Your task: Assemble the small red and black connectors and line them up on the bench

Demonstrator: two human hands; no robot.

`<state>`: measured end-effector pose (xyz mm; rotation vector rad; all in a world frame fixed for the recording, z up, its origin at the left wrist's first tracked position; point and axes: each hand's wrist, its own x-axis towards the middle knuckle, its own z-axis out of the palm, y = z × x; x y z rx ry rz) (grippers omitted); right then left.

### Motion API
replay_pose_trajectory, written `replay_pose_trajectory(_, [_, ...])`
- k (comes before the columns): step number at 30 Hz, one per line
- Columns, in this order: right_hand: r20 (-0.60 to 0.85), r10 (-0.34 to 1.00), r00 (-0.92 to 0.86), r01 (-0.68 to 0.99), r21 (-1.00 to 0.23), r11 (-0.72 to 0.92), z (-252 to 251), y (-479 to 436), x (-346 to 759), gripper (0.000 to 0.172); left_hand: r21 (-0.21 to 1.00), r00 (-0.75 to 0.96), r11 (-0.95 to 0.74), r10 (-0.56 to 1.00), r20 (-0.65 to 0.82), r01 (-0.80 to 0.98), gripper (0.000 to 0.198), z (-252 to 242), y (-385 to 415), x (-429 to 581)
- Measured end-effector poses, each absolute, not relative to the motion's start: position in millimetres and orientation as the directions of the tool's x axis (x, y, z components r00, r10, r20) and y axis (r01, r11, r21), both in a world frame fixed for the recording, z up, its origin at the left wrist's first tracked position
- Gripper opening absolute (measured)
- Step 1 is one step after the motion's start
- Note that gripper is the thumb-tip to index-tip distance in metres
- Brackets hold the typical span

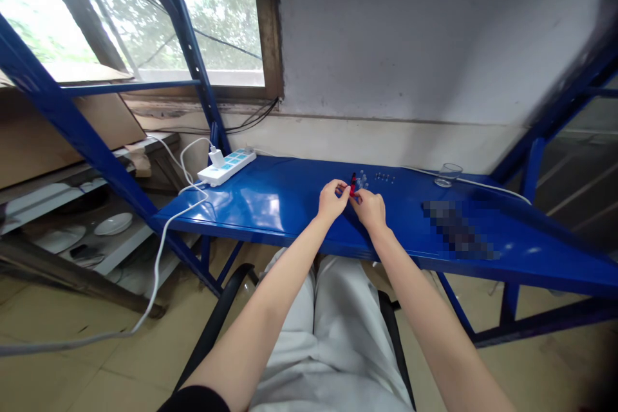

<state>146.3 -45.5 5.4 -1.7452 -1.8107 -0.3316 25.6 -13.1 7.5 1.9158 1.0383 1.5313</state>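
Red and black, a small slim plastic piece (353,184) sits between our fingertips, just above the middle of the glossy blue metal table (270,206), towards its back edge. Our left hand (331,199) has its fingers curled in and pinches the piece from the left. Our right hand (371,208) is likewise nearly closed and nips it from the right and below, so the two hands almost touch. The piece is too small for us to tell its exact shape.

Just behind it stand a few tiny clear bits (363,179), with a short row of small dark dots (384,176) beside them. Further right we see a low clear glass (449,174) and a thin white cable (487,185). Well to the left lies a white power strip with blue sockets (226,166).
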Motion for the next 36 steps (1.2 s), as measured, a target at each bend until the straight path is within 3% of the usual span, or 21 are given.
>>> replay_pose_trajectory(9, [0.628, 0.778, 0.017, 0.962, -0.223, 0.159, 6.0, -46.8, 145.4, 0.032, 0.87, 0.076, -0.467, 0.884, 0.461, 0.158, 0.011, 7.1, -7.3, 25.5])
replay_pose_trajectory(15, [0.644, 0.763, -0.051, 0.962, -0.174, 0.212, 5.5, -48.0, 145.3, 0.03, 0.879, 0.157, -0.421, 0.906, 0.394, 0.224, 0.02, 0.9, -0.8, 24.8])
replay_pose_trajectory(21, [0.634, 0.762, -0.132, 0.957, -0.119, 0.265, 6.6, -49.5, 143.9, 0.025, 0.852, 0.22, -0.454, 0.887, 0.405, 0.261, 0.017, 1.3, -3.8, 15.0])
replay_pose_trajectory(26, [0.634, 0.738, -0.23, 0.93, -0.08, 0.359, 4.8, -49.2, 138.9, 0.023, 0.747, 0.314, -0.544, 0.837, 0.449, 0.382, 0.013, 10.2, -10.6, -6.0])
replay_pose_trajectory(30, [0.66, 0.692, -0.293, 0.897, -0.061, 0.438, 2.6, -47.9, 134.7, 0.028, 0.57, 0.371, -0.566, 0.823, 0.43, 0.596, 0.017, 24.6, 3.2, -33.4])
replay_pose_trajectory(36, [0.684, 0.66, -0.31, 0.88, -0.056, 0.472, 2.0, -47.7, 132.8, 0.026, 0.361, 0.175, -0.235, 0.966, 0.191, 0.902, 0.021, 47.2, 38.6, -85.4])
